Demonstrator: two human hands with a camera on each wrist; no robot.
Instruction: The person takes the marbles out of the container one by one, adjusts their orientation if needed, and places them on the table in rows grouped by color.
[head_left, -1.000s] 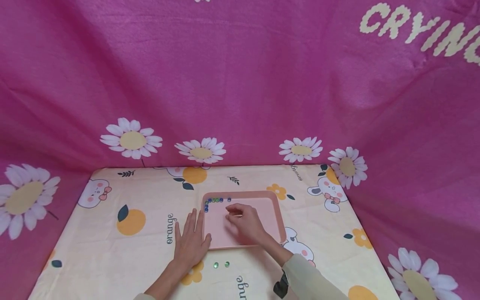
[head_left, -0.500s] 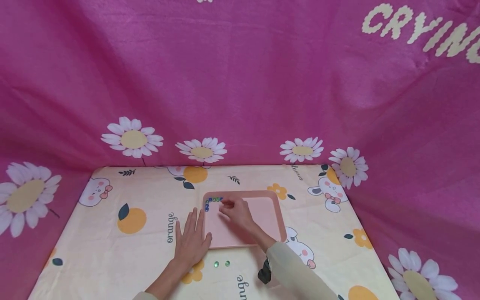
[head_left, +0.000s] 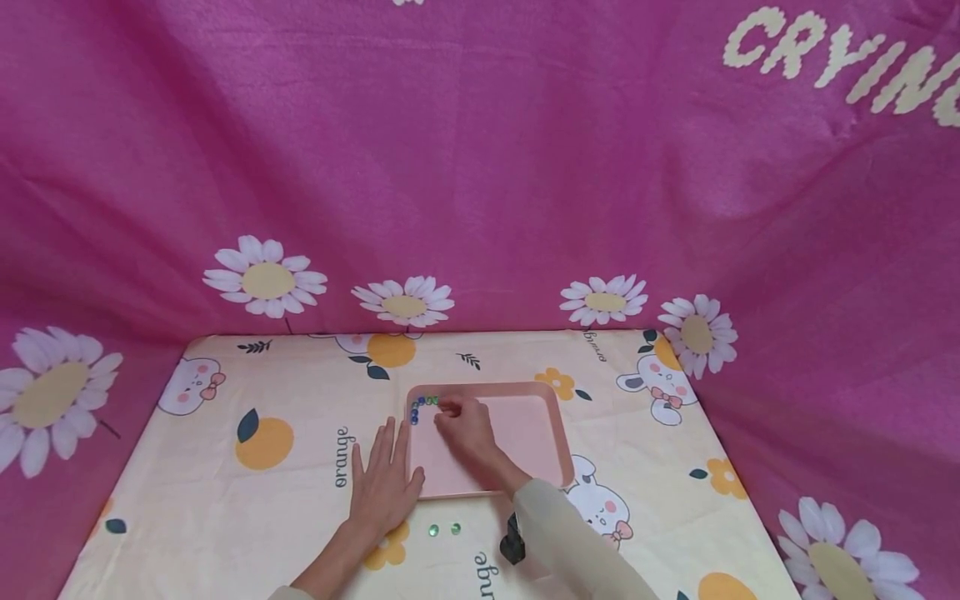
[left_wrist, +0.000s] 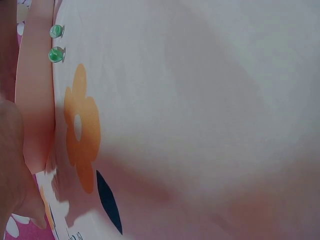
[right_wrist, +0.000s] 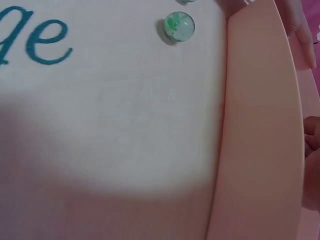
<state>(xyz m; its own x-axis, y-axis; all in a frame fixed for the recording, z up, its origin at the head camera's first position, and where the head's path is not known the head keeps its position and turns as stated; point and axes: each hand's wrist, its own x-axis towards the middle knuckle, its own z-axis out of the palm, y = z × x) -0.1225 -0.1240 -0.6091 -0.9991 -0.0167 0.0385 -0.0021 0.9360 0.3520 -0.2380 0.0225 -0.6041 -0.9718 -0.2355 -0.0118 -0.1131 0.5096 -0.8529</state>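
My left hand (head_left: 384,487) lies flat with fingers spread along the left side of a shallow pink tray (head_left: 525,442), its fingertips by the wall. Inside the tray, my right hand (head_left: 467,429) is bent over the far wall, thumb and fingertips close together. Those fingertips are at the right end of a row of small glass marbles. Blue marbles (head_left: 414,415) run down the left wall, and green marbles (head_left: 432,401) lie along the far wall. The right fingers hide the row's end, so I cannot tell whether they pinch a blue marble.
Two clear green marbles, one nearer the left (head_left: 433,530) and one nearer the right (head_left: 455,528), sit on the patterned tablecloth (head_left: 300,533) before the tray. A pink curtain (head_left: 480,167) with daisies surrounds the table at the back and sides.
My right hand has moved left along the far wall to the row's end, covering the separate blue marble and the row's last blue one. The left hand has stayed put.
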